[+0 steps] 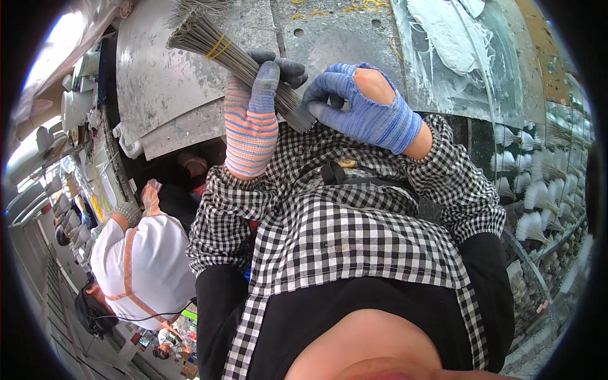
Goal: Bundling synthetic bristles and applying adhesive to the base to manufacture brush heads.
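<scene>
Left hand (pixel 256 117), in an orange-and-blue striped knit glove, and right hand (pixel 367 104), in a blue one, have one yellow-banded bundle of thin grey strands (pixel 235 62) slanting between them above the grey metal counter's (pixel 171 82) near edge. Left fingers wrap it; right fingers curl at its lower end, whether pinching cannot be told. One more grey strand pile (pixel 206 7) lies farther from that edge.

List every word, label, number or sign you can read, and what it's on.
None can be read.
The grey strand bundle, left glove, right glove and metal work surface show no legible text.
Distant items at left: too small or blurred.
</scene>
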A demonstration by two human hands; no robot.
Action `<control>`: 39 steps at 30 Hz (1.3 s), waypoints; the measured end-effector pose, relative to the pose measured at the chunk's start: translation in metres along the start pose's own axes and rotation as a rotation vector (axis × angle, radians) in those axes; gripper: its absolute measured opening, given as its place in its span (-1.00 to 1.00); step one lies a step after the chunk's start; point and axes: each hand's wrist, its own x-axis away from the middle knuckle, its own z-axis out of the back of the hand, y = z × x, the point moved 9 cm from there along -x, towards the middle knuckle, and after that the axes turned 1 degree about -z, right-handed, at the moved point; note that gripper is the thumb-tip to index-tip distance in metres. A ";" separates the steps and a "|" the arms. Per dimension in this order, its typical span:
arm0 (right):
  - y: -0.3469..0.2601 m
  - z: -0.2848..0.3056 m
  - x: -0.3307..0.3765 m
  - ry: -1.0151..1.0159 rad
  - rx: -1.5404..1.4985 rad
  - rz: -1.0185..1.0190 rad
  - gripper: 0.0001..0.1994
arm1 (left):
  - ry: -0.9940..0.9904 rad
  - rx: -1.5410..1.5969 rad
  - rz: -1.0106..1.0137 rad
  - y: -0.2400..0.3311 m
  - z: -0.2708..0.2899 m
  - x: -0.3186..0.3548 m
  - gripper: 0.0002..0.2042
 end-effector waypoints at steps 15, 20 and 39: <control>-0.006 0.001 -0.007 0.052 0.234 0.049 -0.84 | -0.085 0.167 0.007 -0.028 0.007 -0.014 -0.76; -0.005 0.003 -0.005 0.138 0.302 0.124 -0.80 | 0.001 -0.217 -0.067 -0.003 -0.013 -0.008 -0.74; 0.002 0.022 -0.012 0.049 0.128 -0.032 -0.78 | -0.008 -0.042 0.028 -0.021 -0.011 -0.021 -0.73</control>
